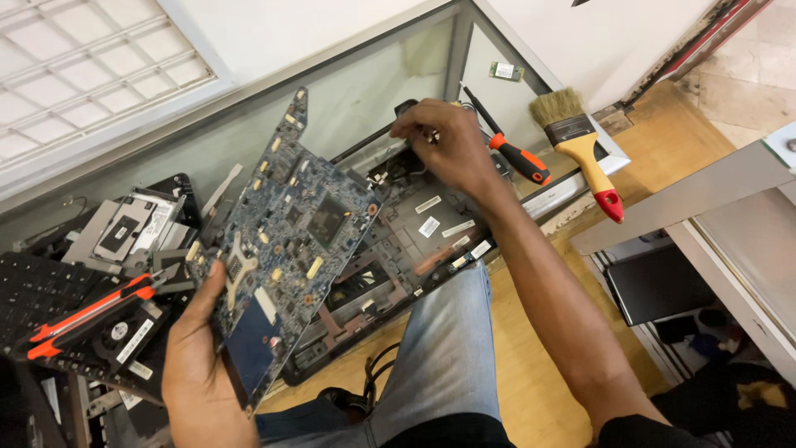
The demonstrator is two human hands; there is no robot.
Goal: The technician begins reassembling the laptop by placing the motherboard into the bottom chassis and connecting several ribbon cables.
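My left hand [197, 357] grips the lower edge of a blue laptop motherboard [286, 241] and holds it tilted up over a dark opened laptop base [414, 241]. My right hand [444, 145] reaches to the far end of that base, fingers pinched on a small metal part or cable end near the hinge area. The base rests partly on my lap, on blue jeans [448, 348].
An orange-handled screwdriver [514, 153] and a yellow-handled paintbrush [580, 145] lie on the glass top beside the base. A small green card [506, 71] lies farther back. At left sit a keyboard [33, 294], a fan [116, 332], orange-handled pliers [83, 319] and loose laptop parts.
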